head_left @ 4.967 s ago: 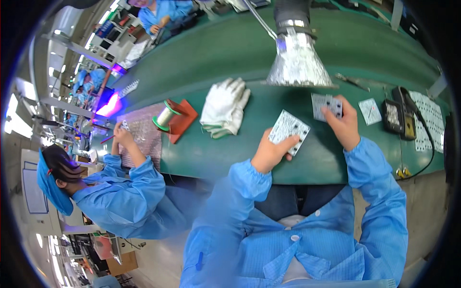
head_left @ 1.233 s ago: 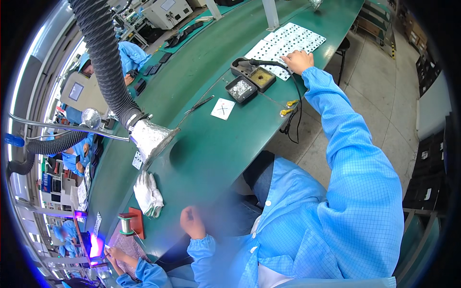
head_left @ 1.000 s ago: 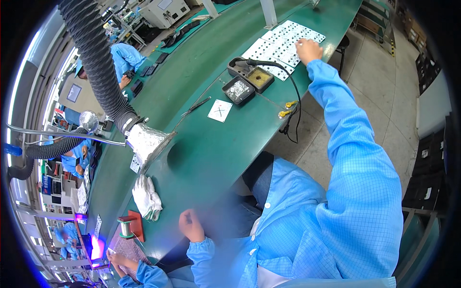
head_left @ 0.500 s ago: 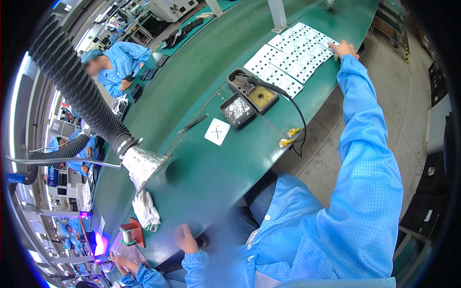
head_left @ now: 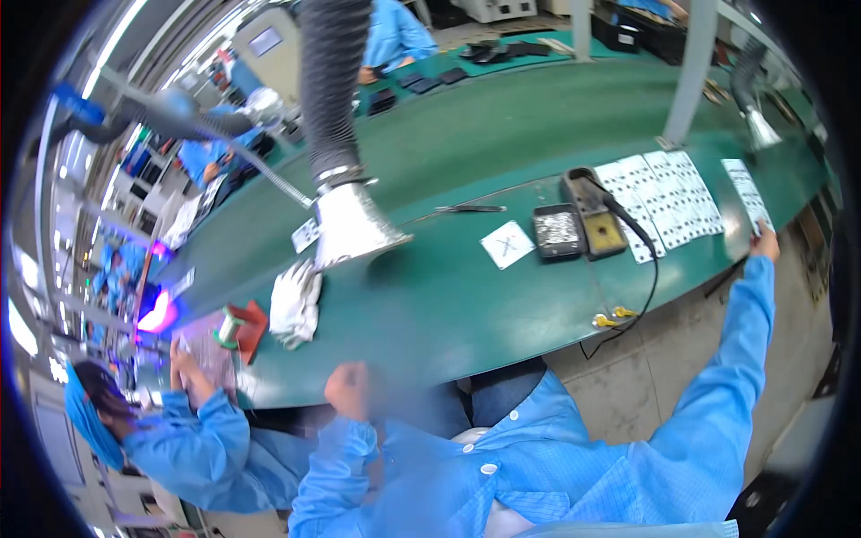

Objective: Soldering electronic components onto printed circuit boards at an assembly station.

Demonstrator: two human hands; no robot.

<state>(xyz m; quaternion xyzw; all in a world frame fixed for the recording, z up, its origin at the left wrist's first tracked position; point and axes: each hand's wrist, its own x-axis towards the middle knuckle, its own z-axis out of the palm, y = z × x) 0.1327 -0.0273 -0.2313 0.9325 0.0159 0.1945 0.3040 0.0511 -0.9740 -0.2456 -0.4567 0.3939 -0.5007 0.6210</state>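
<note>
On the green table [head_left: 475, 314], silvery bits [head_left: 558, 228] held in a black tray [head_left: 560, 255], a yellow pad [head_left: 604, 235] set in the adjoining stand [head_left: 579, 186], at right a white board strip [head_left: 744, 191] pinched by the right hand [head_left: 765, 242], left hand [head_left: 348, 390] blurred, grip not discernible.

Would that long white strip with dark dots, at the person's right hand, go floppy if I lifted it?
Probably not: the long white strip with dark dots looks flat and straight-edged, so likely stiff. It may be light: only the person's right hand holds it, by one end.
</note>
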